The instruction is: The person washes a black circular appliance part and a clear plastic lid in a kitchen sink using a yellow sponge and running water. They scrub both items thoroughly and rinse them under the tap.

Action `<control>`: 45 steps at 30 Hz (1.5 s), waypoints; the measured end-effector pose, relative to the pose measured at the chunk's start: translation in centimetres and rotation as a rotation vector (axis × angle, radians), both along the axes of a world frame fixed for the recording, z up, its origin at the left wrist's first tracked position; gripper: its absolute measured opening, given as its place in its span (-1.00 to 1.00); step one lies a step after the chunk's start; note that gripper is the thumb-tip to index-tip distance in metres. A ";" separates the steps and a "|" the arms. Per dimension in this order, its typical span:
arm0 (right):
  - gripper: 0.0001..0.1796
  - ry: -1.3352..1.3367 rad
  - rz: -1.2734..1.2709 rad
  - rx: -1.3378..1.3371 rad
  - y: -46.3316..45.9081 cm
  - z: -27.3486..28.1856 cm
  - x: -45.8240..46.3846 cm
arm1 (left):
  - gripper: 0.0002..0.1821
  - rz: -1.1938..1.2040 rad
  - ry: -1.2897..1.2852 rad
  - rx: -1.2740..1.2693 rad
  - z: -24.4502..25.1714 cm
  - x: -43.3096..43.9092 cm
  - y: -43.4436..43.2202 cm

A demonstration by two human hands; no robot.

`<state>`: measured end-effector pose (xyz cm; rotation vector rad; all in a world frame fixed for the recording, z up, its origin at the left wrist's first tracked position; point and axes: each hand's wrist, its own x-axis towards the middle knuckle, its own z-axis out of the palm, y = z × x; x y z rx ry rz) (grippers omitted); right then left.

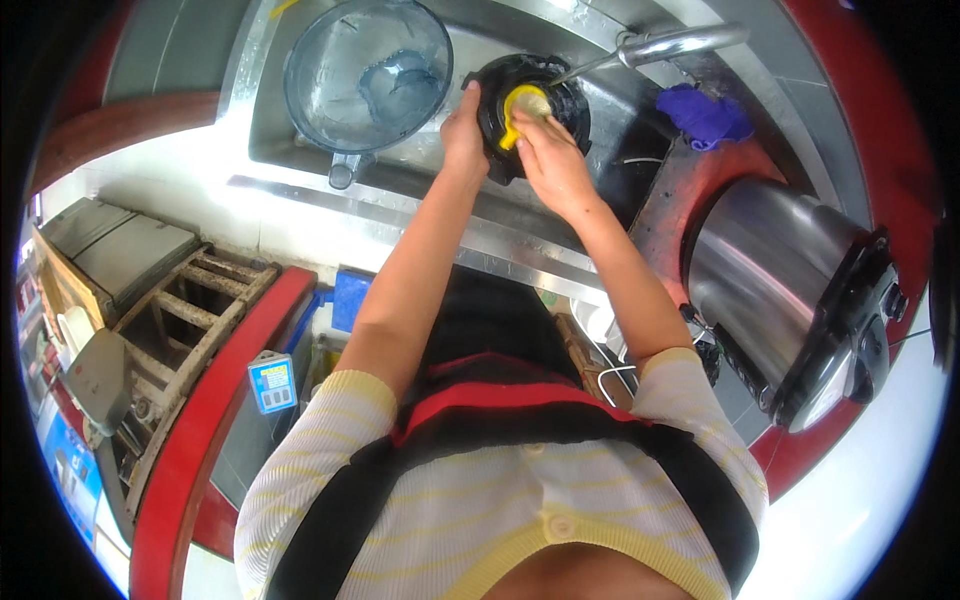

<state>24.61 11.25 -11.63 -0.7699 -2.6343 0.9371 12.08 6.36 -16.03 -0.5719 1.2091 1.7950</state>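
Over the stainless steel sink [420, 176], my left hand [463, 135] grips the edge of a round black plastic part [495, 75]. My right hand [553, 157] has its fingers on a small yellow-rimmed item [511, 124] with a pale middle, against the black part's inner face. Whether that item is a scrubber or a small strainer I cannot tell. A thin stream of water seems to run from the metal faucet [682, 45] towards the black part. Left of my hands, a clear grey plastic jug [322, 82] with a handle stands in the sink, some liquid at its bottom.
A purple cloth [705, 118] lies at the sink's right end. Close to my right arm stands a large steel electric cooker [772, 262] with a black lid. A red-edged counter [217, 420] and a rusty metal frame [187, 307] are at the left. A blue-labelled package [272, 382] hangs there.
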 end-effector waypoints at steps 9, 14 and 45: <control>-0.81 0.589 -0.630 -0.671 3.4 1.9 2.3 | -0.60 -0.051 0.080 0.015 0.2 -1.1 0.2; -0.70 0.154 -0.304 -0.163 0.4 0.7 -1.2 | -0.60 -0.062 0.097 -0.054 -0.2 -0.4 0.0; -0.91 -0.274 -0.371 0.298 0.6 2.0 3.6 | -0.60 -0.187 0.182 0.050 1.7 0.5 0.1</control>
